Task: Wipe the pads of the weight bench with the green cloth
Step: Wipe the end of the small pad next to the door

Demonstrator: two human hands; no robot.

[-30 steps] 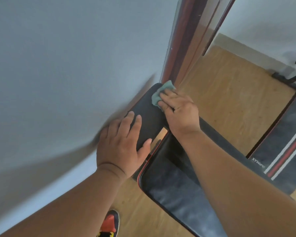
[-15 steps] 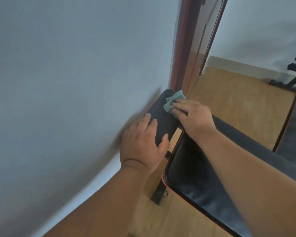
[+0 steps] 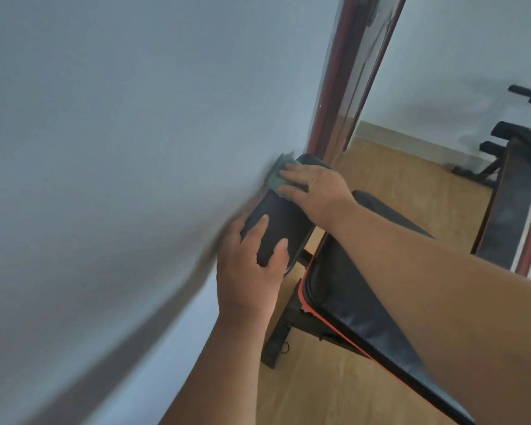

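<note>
The weight bench has a small black head pad [image 3: 284, 223] close to the wall and a longer black pad with red piping [image 3: 350, 305] below it. My right hand [image 3: 314, 190] presses the green cloth [image 3: 278, 176] flat on the far end of the small pad, next to the wall. Most of the cloth is hidden under my fingers. My left hand [image 3: 252, 271] rests on the near end of the same pad, fingers spread, thumb over its edge.
A white wall [image 3: 120, 148] runs along the left, almost touching the pad. A red-framed mirror [image 3: 359, 75] stands beyond the bench. The bench's black foot [image 3: 275, 345] rests on the wooden floor [image 3: 319, 391]. Another bench with rollers [image 3: 521, 167] shows at the right.
My right hand has slid the cloth from the pad's right side across to its wall-side edge. My left hand stays on the near end. The view has tilted upward.
</note>
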